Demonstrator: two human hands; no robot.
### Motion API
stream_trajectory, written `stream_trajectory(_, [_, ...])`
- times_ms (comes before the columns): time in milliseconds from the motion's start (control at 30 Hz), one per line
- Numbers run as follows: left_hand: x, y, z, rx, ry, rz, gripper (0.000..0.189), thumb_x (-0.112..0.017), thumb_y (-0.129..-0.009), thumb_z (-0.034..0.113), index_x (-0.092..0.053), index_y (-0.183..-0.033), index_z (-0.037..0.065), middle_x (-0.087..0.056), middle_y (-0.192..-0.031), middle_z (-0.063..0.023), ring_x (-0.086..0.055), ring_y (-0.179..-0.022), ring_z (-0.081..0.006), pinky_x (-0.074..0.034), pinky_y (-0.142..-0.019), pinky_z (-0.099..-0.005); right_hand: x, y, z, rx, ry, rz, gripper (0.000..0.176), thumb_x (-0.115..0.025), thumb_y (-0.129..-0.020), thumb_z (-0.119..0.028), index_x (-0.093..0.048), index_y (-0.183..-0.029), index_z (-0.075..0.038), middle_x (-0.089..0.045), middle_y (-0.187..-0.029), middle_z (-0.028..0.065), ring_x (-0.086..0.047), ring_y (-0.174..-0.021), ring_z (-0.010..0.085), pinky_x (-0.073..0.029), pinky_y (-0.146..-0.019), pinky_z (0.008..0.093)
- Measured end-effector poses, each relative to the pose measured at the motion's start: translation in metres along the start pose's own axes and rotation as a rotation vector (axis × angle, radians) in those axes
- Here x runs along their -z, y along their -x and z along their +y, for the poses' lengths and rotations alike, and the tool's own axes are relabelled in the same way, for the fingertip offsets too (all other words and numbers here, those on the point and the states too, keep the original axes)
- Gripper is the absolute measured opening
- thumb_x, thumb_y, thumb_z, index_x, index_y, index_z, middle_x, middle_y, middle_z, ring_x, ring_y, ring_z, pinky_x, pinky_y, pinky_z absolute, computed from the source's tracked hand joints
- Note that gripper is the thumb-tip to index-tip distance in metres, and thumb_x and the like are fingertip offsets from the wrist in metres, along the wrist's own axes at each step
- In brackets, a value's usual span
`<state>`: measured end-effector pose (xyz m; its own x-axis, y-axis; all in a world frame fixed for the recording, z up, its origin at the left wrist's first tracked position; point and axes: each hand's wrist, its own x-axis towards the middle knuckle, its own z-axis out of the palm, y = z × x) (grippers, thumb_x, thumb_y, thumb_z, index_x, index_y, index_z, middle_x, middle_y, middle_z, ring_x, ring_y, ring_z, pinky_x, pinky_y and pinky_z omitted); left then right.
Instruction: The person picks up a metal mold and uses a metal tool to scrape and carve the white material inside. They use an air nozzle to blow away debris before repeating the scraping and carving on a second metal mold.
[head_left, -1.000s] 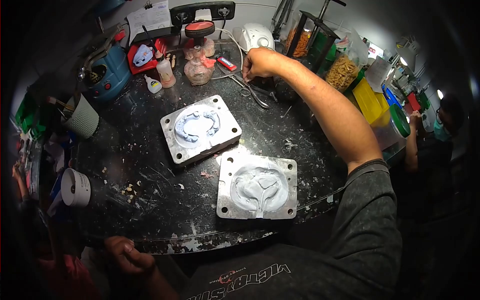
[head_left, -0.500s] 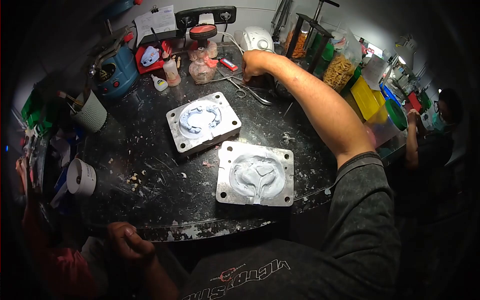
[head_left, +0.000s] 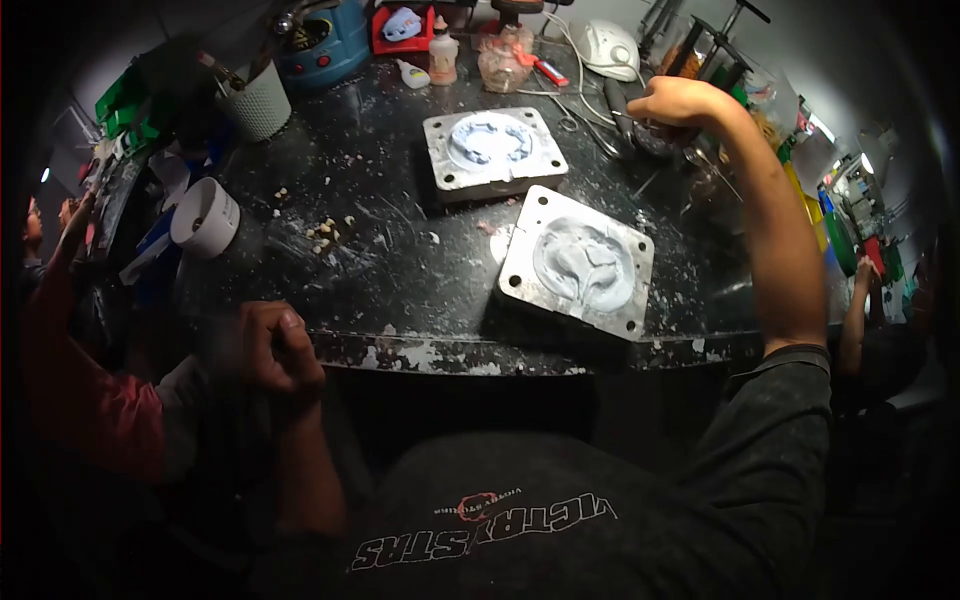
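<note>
My right hand (head_left: 682, 102) reaches to the back right of the bench, beside a dark-handled tool (head_left: 618, 105). Its fingers are curled in; whatever they grip is hidden. My left hand (head_left: 282, 345) is closed in a loose fist at the bench's front edge, with nothing visible in it. Two metal dental flask halves lie between my hands, apart from both. The farther flask half (head_left: 447, 160) holds pale plaster with an arch of tooth-shaped hollows. The nearer flask half (head_left: 627, 238), turned at an angle, holds a plaster mould with a rounded relief.
A white cup (head_left: 208, 222) stands on the left, near small tooth-coloured bits (head_left: 325, 236). Behind are a pen holder (head_left: 262, 105), a blue machine (head_left: 330, 50), a dropper bottle (head_left: 443, 55) and a white device (head_left: 608, 50). Other people are at both sides.
My view has tilted down and turned left, shifting the bench up and rightward in the picture. My right hand stays at the back right; its fingers now show curled. My left hand remains closed.
</note>
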<state>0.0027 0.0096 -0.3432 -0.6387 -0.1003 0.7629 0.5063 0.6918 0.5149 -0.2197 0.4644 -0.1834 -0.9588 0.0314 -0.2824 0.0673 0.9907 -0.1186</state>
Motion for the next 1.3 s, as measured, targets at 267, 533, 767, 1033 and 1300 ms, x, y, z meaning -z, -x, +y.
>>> stream_trajectory(267, [-0.029,-0.034,0.052,-0.065,0.358,-0.172,0.011,-0.061,-0.091,0.012,-0.06,-0.094,0.001,-0.06,-0.091,-0.0121,-0.056,-0.09,-0.0231,-0.046,-0.087,-0.038,-0.073,0.143,0.068,0.21,-1.192,-0.091,0.018,-0.044,-0.109,-0.028,-0.053,-0.101,-0.014,-0.039,-0.073,-0.0052,-0.035,-0.058,0.0086,-0.033,-0.054,0.0253])
stream_trajectory(533, [-0.116,-0.103,0.113,-0.603,0.207,-0.937,0.112,-0.09,-0.069,0.054,-0.043,-0.159,0.007,-0.046,-0.157,-0.0175,-0.039,-0.148,-0.0375,-0.032,-0.123,-0.0522,-0.18,0.235,0.001,0.539,-1.852,0.459,0.015,-0.062,-0.105,-0.012,-0.057,-0.114,-0.001,-0.061,-0.09,0.0068,-0.06,-0.072,0.0132,-0.054,-0.069,0.0296])
stream_trajectory(767, [-0.132,-0.081,0.116,-0.486,0.029,-0.938,0.114,-0.089,-0.063,0.035,-0.038,-0.16,0.003,-0.045,-0.151,-0.0226,-0.042,-0.142,-0.0419,-0.033,-0.122,-0.0508,-0.219,0.256,-0.04,0.549,-1.141,0.668,0.026,-0.078,-0.087,0.007,-0.07,-0.111,0.001,-0.077,-0.1,0.0142,-0.077,-0.091,0.0197,-0.06,-0.081,0.0295])
stream_trajectory(1033, [-0.115,-0.061,0.139,-0.284,-0.138,-0.933,0.118,-0.091,-0.07,0.041,-0.031,-0.161,-0.004,-0.041,-0.153,-0.0288,-0.035,-0.145,-0.0443,-0.03,-0.122,-0.0499,-0.231,0.267,-0.026,0.618,-1.215,0.534,0.045,-0.066,-0.093,0.009,-0.056,-0.136,0.001,-0.062,-0.136,0.0239,-0.066,-0.122,0.0282,-0.054,-0.097,0.0357])
stream_trajectory(1300, [-0.128,-0.078,0.135,-0.295,-0.075,-0.982,0.125,-0.092,-0.065,0.054,-0.034,-0.158,-0.006,-0.046,-0.152,-0.0275,-0.043,-0.143,-0.042,-0.031,-0.122,-0.047,-0.22,0.296,0.003,0.686,-1.838,-0.07,0.114,-0.085,-0.074,-0.014,-0.017,-0.164,0.003,-0.021,-0.171,0.0251,-0.037,-0.154,0.0394,-0.03,-0.125,0.0522])
